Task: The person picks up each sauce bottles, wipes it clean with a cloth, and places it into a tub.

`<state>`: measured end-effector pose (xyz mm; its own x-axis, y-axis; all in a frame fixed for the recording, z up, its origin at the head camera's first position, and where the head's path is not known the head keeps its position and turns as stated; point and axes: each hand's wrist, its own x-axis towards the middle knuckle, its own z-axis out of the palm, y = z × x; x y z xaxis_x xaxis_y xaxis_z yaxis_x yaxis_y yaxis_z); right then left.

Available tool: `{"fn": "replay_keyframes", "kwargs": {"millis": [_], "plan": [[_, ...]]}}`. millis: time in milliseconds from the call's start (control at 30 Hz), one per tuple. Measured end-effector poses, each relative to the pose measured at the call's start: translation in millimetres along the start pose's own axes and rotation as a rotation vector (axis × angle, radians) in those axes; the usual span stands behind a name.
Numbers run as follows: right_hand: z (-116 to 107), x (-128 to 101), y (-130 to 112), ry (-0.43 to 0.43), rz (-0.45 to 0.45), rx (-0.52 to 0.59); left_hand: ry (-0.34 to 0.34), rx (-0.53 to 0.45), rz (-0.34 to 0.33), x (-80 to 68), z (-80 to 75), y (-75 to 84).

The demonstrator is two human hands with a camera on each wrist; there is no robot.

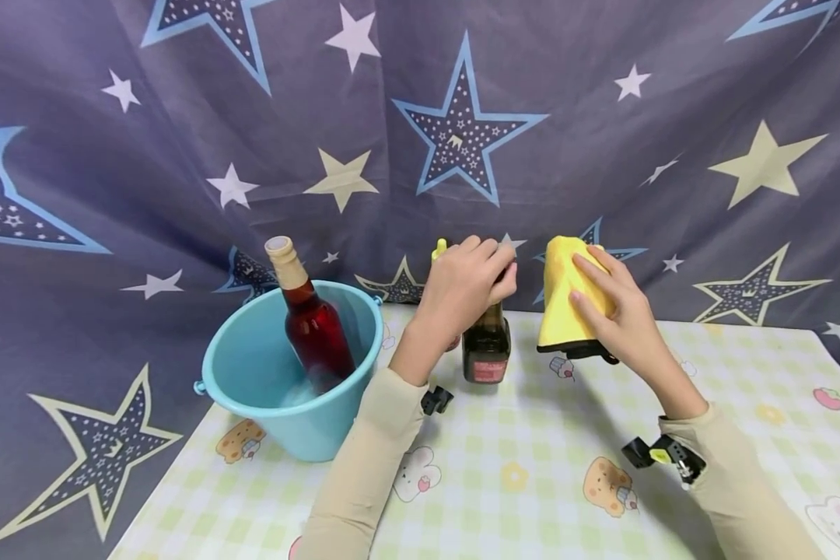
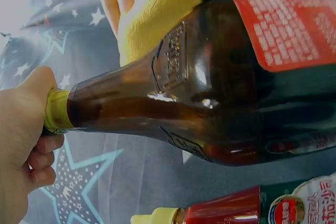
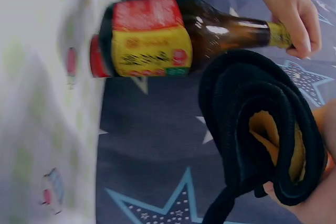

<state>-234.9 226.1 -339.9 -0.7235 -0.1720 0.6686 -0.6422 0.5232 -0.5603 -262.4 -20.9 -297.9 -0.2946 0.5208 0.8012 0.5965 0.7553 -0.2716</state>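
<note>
A dark brown sauce bottle with a red label stands on the table. My left hand grips its yellow-capped neck from above. My right hand holds a folded yellow cloth with a black edge, just right of the bottle and apart from it. In the right wrist view the bottle and the cloth's rolled black hem show close together. A second bottle with a red neck and yellow cap stands behind the brown one, mostly hidden in the head view.
A light blue bucket stands at the table's left with a red-liquid bottle leaning inside it. The table has a checked cloth with cartoon prints. A star-patterned fabric backdrop hangs close behind.
</note>
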Motion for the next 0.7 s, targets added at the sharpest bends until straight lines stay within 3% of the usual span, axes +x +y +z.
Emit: {"fn": "replay_keyframes", "kwargs": {"millis": [233,700], "plan": [[1.8,6.4,-4.4,-0.049,0.021,0.036,-0.028,-0.005,0.031,-4.7,-0.9,7.9],[5.3,2.0,-7.8,-0.081,-0.001,-0.015,-0.053,0.02,0.053,-13.9,21.6,13.0]]}}
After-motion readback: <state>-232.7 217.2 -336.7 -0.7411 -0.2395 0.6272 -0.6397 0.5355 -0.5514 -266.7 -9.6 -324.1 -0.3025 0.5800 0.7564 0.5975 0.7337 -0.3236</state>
